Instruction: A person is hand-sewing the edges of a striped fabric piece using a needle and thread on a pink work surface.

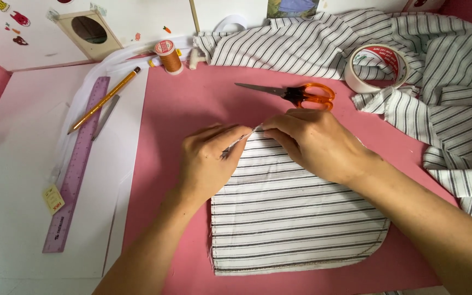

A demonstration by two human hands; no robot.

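- Striped fabric piece [296, 218], white with dark lines and a stitched, rounded near-right corner, is lying flat on the pink mat [176, 114] in the near middle of the scene, its far edge under both hands.
- Left hand [211, 161] is resting on the far-left part of that piece, its fingers drawn together and pinching the folded far edge.
- Right hand [315, 142] is reaching in from the near right, its fingertips pressed together on the same edge, just beside the left hand's fingertips, so the two are nearly touching.
- To the left, a purple ruler [77, 164] is lying lengthwise on white paper [17, 175], with a small yellow tag [53, 199] touching its near part.
- Farther along, a yellow pencil [105, 100] is lying slanted across the ruler's far end, with a thin grey tool [105, 116] just beside it.
- Beyond the hands, orange-handled scissors [296, 94] are lying closed on the mat, blades pointing left.
- To the far right, a roll of white tape [377, 68] is sitting on a heap of loose striped cloth [454, 82] that is spilling down the right side.
- At the far edge, a spool of orange thread [167, 56] is standing upright near a white wall panel [50, 27] with an oval opening.
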